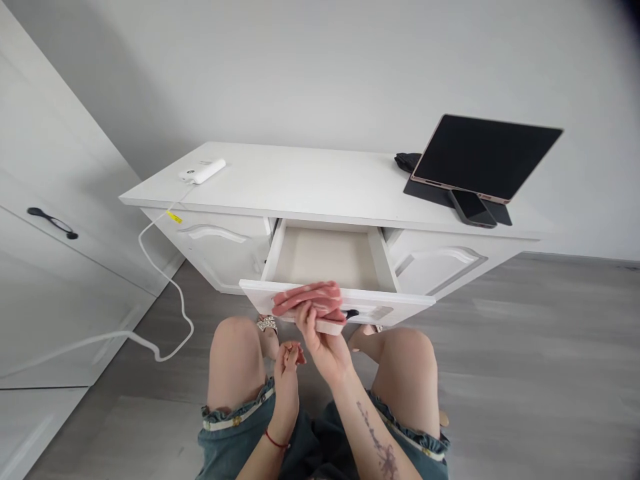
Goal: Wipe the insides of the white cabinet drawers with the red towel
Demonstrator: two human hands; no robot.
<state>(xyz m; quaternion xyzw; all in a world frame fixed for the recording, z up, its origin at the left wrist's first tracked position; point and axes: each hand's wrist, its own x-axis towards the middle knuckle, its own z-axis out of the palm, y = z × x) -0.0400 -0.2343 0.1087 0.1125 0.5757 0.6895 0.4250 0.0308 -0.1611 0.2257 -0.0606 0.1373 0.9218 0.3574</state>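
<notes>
Pink cloth — one bundle, long axis left-to-right — gripped by half-curled right hand; left hand, nearly closed, pinches one pink scrap.

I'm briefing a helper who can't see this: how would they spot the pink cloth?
Find the long white cabinet, then its open middle drawer. In front of the drawer, the right hand holds the pink cloth, soft and folded, unlike the drawer's white front and black handle.
</notes>
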